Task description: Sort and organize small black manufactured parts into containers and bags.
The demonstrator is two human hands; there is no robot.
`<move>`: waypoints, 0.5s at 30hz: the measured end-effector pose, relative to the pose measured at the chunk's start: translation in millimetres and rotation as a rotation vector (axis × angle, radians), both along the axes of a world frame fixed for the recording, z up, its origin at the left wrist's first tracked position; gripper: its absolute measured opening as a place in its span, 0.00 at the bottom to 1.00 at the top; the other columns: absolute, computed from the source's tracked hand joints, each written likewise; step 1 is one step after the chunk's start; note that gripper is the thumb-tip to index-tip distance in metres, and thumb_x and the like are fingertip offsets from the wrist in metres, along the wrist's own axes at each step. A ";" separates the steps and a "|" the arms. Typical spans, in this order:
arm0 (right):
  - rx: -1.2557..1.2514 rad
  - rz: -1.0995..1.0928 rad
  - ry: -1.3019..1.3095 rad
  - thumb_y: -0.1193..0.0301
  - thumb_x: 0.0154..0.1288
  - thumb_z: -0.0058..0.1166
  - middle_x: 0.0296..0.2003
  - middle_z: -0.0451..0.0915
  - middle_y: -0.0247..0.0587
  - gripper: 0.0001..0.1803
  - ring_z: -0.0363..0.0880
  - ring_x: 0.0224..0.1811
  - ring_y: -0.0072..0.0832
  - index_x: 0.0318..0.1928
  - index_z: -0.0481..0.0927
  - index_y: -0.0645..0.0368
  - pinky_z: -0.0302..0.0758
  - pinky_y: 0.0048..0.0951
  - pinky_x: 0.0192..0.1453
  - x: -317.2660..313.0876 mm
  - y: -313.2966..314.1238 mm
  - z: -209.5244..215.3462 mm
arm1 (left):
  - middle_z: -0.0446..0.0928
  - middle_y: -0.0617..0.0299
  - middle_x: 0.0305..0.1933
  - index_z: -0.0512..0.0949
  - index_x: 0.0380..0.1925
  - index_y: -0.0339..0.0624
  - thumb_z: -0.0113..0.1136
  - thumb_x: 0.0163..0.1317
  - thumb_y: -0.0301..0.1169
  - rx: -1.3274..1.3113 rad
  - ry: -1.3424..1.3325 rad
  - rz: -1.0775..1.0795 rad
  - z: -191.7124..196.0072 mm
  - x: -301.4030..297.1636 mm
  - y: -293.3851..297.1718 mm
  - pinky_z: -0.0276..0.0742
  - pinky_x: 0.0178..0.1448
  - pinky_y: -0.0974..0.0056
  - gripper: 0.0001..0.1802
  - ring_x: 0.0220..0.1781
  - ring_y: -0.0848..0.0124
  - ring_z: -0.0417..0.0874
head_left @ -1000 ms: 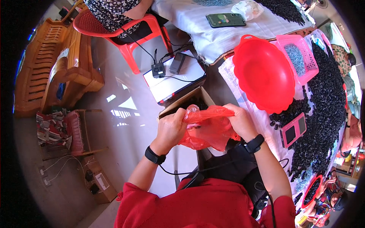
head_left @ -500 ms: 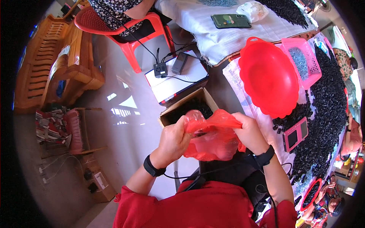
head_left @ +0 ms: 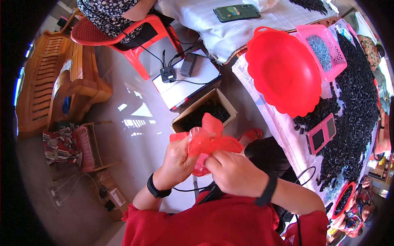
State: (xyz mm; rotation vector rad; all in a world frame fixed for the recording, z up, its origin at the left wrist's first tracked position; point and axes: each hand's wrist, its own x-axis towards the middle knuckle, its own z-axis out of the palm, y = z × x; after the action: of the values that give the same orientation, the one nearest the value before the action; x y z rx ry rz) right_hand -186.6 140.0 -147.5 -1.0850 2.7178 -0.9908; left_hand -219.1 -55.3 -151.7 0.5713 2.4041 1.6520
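My left hand (head_left: 177, 159) is closed on a thin red plastic bag (head_left: 214, 141), whose gathered top flares up above the fist. Against the lower part of the same bag, the fingers of my right hand (head_left: 237, 173) are pinched in. Just beyond the bag stands an open cardboard box (head_left: 226, 103) with small black pieces inside. The bag covers part of the box's near side. Whether the bag contains anything, I cannot tell.
A large red scalloped basin (head_left: 283, 74), a pink basket (head_left: 337, 59) of clear bits, a pink device (head_left: 321, 134) and many black pieces (head_left: 351, 110) lie on the right-hand table. A white box (head_left: 184, 88) carries electronics. Someone sits on a red chair (head_left: 133, 53).
The bag, spread wide between both hands before, is now bunched up. My right hand has moved left and down, close to my left. More of the cardboard box shows.
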 end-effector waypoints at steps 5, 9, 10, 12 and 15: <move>-0.110 0.069 -0.661 0.77 0.63 0.49 0.47 0.79 0.54 0.21 0.79 0.49 0.49 0.57 0.73 0.67 0.75 0.42 0.54 -28.8 -1.2 -50.6 | 0.84 0.53 0.38 0.81 0.51 0.37 0.44 0.74 0.33 -0.115 -0.247 -0.049 34.2 6.4 -4.0 0.79 0.45 0.65 0.18 0.38 0.70 0.85; -0.130 -0.055 -0.502 0.77 0.64 0.45 0.50 0.79 0.56 0.22 0.78 0.54 0.48 0.59 0.73 0.63 0.74 0.40 0.58 -11.9 -4.5 -129.9 | 0.85 0.55 0.39 0.80 0.52 0.35 0.43 0.75 0.33 -0.048 -0.180 -0.040 34.0 4.0 -2.3 0.78 0.45 0.67 0.19 0.38 0.71 0.84; 0.226 -0.091 -0.286 0.76 0.65 0.44 0.50 0.79 0.55 0.22 0.78 0.55 0.47 0.59 0.73 0.63 0.74 0.40 0.59 -9.5 -4.5 -135.7 | 0.85 0.55 0.40 0.80 0.52 0.34 0.42 0.76 0.34 -0.032 -0.158 -0.037 37.0 2.3 -0.3 0.78 0.46 0.66 0.20 0.38 0.70 0.84; 0.130 -0.102 -0.259 0.74 0.66 0.44 0.49 0.80 0.55 0.20 0.79 0.53 0.48 0.58 0.73 0.63 0.74 0.40 0.58 -7.3 0.0 -133.0 | 0.85 0.55 0.41 0.80 0.52 0.33 0.42 0.76 0.34 -0.016 -0.138 -0.032 37.3 -0.5 1.3 0.78 0.47 0.66 0.20 0.39 0.69 0.85; -0.221 -0.224 -0.525 0.71 0.67 0.44 0.47 0.81 0.55 0.18 0.81 0.49 0.48 0.55 0.74 0.62 0.76 0.42 0.56 -7.9 0.8 -136.3 | 0.85 0.53 0.44 0.79 0.52 0.31 0.42 0.76 0.35 -0.026 -0.091 -0.047 35.0 -3.1 2.0 0.79 0.49 0.65 0.20 0.42 0.68 0.86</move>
State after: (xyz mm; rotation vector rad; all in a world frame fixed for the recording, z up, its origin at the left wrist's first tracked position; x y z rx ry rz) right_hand -194.5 140.7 -283.8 -0.4461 2.3629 -1.4000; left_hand -222.1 -53.3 -116.7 0.5322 2.3270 1.5899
